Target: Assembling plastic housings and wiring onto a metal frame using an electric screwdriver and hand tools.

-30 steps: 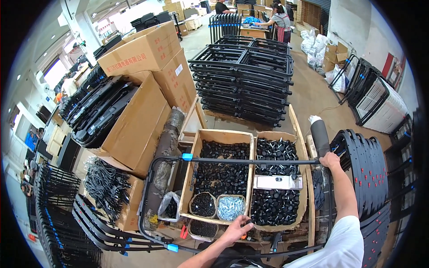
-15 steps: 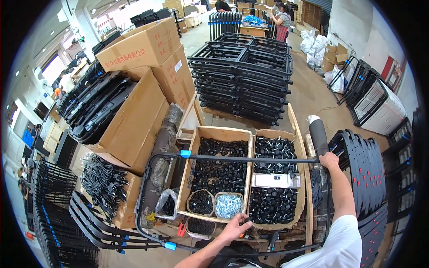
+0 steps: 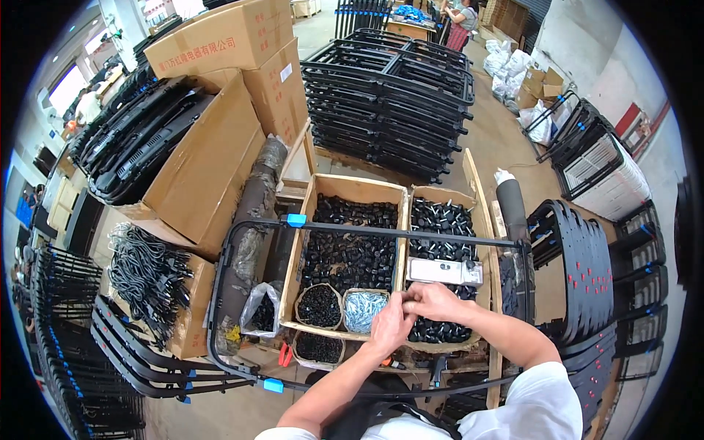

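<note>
My left hand [image 3: 391, 323] and my right hand [image 3: 434, 301] meet fingertip to fingertip over the divider between two wooden bins. Both have their fingers pinched together; whatever is between them is too small and covered to make out. Under my right hand lie black round-headed knobs [image 3: 440, 328] with studs. Beside my left hand sits a small tub of silvery screws [image 3: 364, 311]. A black tubular frame [image 3: 359, 229] with blue corner pieces rests across the bins and surrounds my work area. A white box [image 3: 444, 271] lies on the knobs.
Black caps [image 3: 345, 249] fill the left bin. Red-handled pliers [image 3: 285, 355] and a power driver [image 3: 438, 371] lie near the front edge. Cartons [image 3: 213, 169], coiled cables [image 3: 147, 271] and stacked black frames [image 3: 385, 103] stand around, with curved black panels [image 3: 587, 271] at right.
My right hand has let go of the frame's right side and moved left to meet my left hand. My left hand has risen slightly. The whole view has shifted a little.
</note>
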Motion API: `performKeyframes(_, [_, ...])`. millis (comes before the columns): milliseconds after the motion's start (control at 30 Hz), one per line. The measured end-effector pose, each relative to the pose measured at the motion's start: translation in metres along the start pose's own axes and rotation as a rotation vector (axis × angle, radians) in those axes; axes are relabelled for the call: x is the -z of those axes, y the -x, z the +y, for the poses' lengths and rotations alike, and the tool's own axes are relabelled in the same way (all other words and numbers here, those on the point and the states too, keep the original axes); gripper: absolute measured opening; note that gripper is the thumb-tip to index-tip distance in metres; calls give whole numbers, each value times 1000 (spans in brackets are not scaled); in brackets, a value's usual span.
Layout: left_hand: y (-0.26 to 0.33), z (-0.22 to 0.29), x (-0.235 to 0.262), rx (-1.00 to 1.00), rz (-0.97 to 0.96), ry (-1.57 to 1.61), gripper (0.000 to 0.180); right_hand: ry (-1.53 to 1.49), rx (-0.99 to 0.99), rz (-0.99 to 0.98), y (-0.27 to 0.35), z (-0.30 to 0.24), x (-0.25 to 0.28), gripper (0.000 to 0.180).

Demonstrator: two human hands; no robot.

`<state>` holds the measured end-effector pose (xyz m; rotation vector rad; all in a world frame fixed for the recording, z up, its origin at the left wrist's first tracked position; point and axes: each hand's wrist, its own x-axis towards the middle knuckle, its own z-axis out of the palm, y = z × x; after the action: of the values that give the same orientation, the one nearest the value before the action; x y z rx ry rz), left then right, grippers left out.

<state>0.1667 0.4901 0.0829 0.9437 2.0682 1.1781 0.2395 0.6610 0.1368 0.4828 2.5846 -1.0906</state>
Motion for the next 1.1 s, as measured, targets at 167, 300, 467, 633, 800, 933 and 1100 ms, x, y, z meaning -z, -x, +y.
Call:
performKeyframes(167, [-3, 6, 22, 101, -41, 47, 55, -150, -82, 113, -35, 13, 12, 31])
performKeyframes(300, [19, -25, 37, 117, -136, 180, 51, 127, 8, 421, -77, 34, 59, 31])
performKeyframes(467, [60, -28, 112, 46, -424, 162, 37, 419, 60, 405, -109, 34, 70, 31])
performKeyframes(633, [97, -54, 153, 43, -373, 80, 38, 495, 94, 375, -121, 26, 67, 35])
performKeyframes(800, [113, -76, 172, 115, -400, 117, 41, 625, 11, 272, -132, 16, 69, 42])
performKeyframes(933, [111, -85, 188, -33, -492, 71, 42, 613, -76, 373, -144, 6, 69, 39])
performKeyframes(1100, [123, -94, 196, -135, -449, 87, 46, 625, -247, 437, -155, -8, 65, 42])
